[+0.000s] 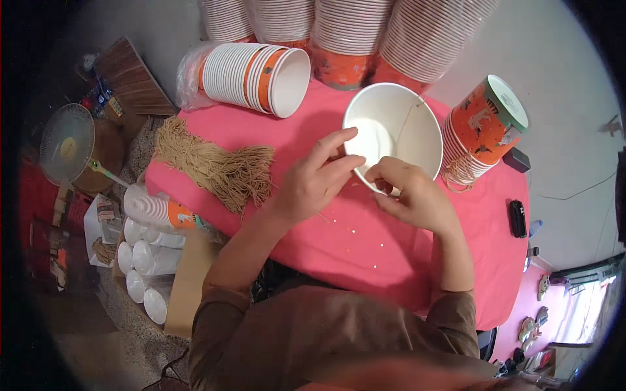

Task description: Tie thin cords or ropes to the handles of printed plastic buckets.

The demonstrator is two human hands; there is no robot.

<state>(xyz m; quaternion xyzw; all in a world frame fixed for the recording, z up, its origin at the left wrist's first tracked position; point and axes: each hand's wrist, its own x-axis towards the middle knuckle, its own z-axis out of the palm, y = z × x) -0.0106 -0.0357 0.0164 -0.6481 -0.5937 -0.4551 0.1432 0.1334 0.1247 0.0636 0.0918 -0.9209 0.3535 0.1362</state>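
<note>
A white-lined paper bucket [420, 140] stands tilted on the pink-covered table, its mouth facing me. A thin tan cord [409, 120] is fixed at its far right rim and runs down inside toward my right hand. At the left of the rim, my left hand [316, 179] grips the bucket's edge between thumb and fingers. My right hand [414, 195] is closed in a pinch at the near rim, fingers inside the mouth and thumb outside. What lies between those fingertips is hidden.
Tan cords [215, 163] lie bundled at left. Behind them rests a sideways stack of orange-and-white buckets [244, 75]. Tall wrapped stacks [352, 39] line the back. At right stand stacked buckets with a green-rimmed one [482, 120] and a black object [517, 218]. A cardboard box [189, 280] sits lower left.
</note>
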